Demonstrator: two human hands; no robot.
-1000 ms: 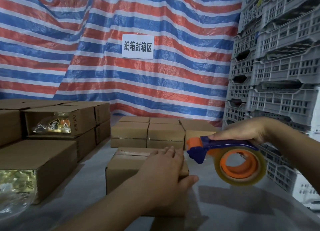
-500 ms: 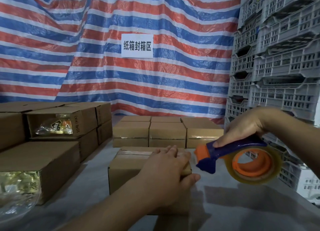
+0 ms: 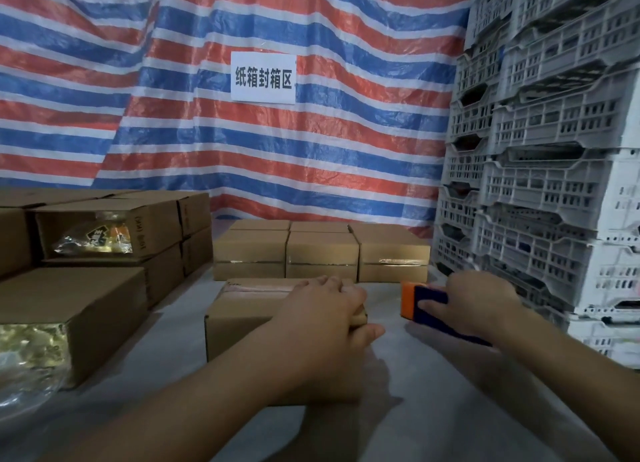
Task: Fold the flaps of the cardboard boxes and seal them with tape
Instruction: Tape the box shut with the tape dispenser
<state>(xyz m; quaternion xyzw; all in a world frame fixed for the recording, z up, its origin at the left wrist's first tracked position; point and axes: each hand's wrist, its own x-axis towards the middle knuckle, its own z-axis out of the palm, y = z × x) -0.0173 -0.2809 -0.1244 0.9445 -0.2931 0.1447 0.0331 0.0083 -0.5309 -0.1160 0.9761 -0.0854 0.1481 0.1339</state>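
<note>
Left hand (image 3: 322, 309) presses flat on the brown cardboard box (image 3: 242, 309); right hand (image 3: 481, 305) grips the blue-and-orange tape dispenser (image 3: 420, 300): start tape over the edge.

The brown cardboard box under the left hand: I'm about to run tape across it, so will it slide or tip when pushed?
The brown cardboard box is low and wide, so tipping seems unlikely. It sits on a smooth grey sheet, so it might slide; the left hand pressing on top probably steadies it. Its weight cannot be told.
</note>
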